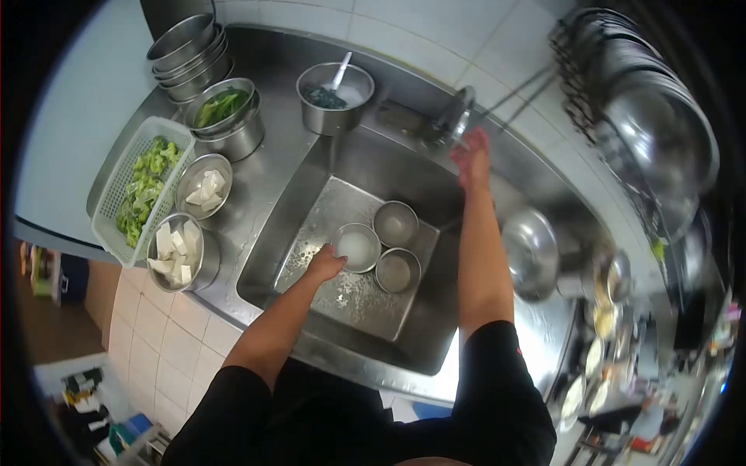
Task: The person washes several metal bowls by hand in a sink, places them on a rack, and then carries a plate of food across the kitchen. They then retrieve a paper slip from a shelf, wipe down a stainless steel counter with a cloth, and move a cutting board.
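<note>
I look down into a steel sink (268, 256). Three small steel bowls stand in its basin. My left hand (323, 264) grips the rim of the nearest one, a bowl (358, 247) with cloudy water in it. The two other bowls (395, 224) (397, 270) sit just right of it. My right hand (471, 158) reaches up to the tap (460, 113) at the back of the sink and rests on it; no water stream is visible.
On the counter left of the sink: a white basket of greens (140, 190), two bowls of white cubes (180, 250) (203, 185), a bowl of leafy greens (224, 109), stacked empty bowls (189, 50), a pot with a spoon (335, 97). A steel lid (531, 250) and hanging pans (653, 116) are on the right.
</note>
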### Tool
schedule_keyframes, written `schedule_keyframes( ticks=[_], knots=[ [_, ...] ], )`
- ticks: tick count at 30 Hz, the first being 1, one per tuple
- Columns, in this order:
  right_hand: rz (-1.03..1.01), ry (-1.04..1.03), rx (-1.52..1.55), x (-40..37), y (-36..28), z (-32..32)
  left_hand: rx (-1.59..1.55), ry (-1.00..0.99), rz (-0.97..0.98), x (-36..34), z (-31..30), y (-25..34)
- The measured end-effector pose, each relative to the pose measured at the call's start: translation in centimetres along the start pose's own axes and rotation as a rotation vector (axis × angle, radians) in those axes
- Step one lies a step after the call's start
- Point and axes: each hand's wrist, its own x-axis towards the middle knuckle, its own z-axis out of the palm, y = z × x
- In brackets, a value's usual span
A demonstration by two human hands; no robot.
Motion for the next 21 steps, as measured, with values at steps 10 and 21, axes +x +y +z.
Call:
schedule_keyframes(
  ticks=[10,21],
  knots=[
    [0.447,-0.152,-0.024,-18.0,15.5,3.8,0.13,0.088,-0.163,12.0,6.0,-3.4],
    [-0.393,-0.654,-1.537,6.8,1.4,31.4,-0.654,-0.251,-0.464,9.7,4.3,0.2]
  ],
)
